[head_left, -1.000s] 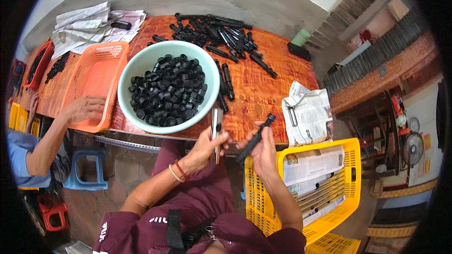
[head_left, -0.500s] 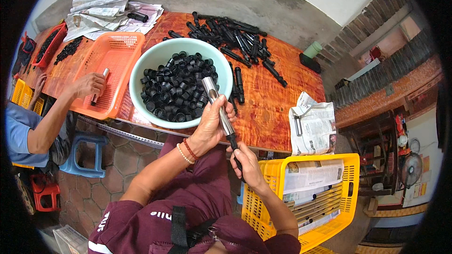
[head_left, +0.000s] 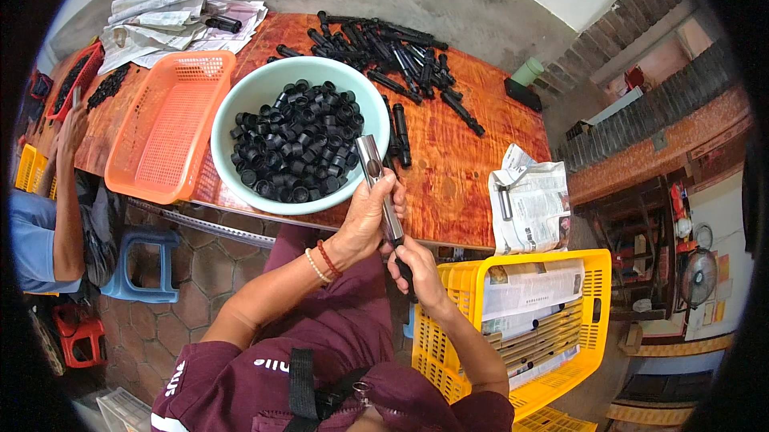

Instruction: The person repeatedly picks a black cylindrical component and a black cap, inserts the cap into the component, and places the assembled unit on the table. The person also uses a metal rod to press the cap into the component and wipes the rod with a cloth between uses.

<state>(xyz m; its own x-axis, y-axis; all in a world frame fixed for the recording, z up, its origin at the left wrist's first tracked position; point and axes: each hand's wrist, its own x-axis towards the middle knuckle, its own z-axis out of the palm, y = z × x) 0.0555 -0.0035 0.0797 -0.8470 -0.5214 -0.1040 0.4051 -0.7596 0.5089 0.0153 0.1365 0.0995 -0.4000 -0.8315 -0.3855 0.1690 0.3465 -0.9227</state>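
A shiny metal tube [head_left: 370,158] with an opening in its side slants up from my hands, its top end over the rim of a pale green basin. My left hand [head_left: 364,224] is closed around the tube. Just below, my right hand [head_left: 420,272] grips the black rod-like part [head_left: 404,272] at the tube's lower end. The fingers hide the joint between the metal and the black part. Many small black caps [head_left: 296,144] lie in the basin [head_left: 227,172] in front of my left hand.
Black tubular parts [head_left: 400,56] lie heaped on the wooden table [head_left: 481,184]. An orange basket [head_left: 120,164] stands left of the basin. Newspaper [head_left: 533,200] lies at the table's right edge, above a yellow crate [head_left: 597,352] holding long metal tubes. A co-worker's hand [head_left: 74,128] is far left.
The tube has turned a little in my hands, and its side opening now faces up more. The co-worker's hand has left the orange basket and moved left with a metal piece.
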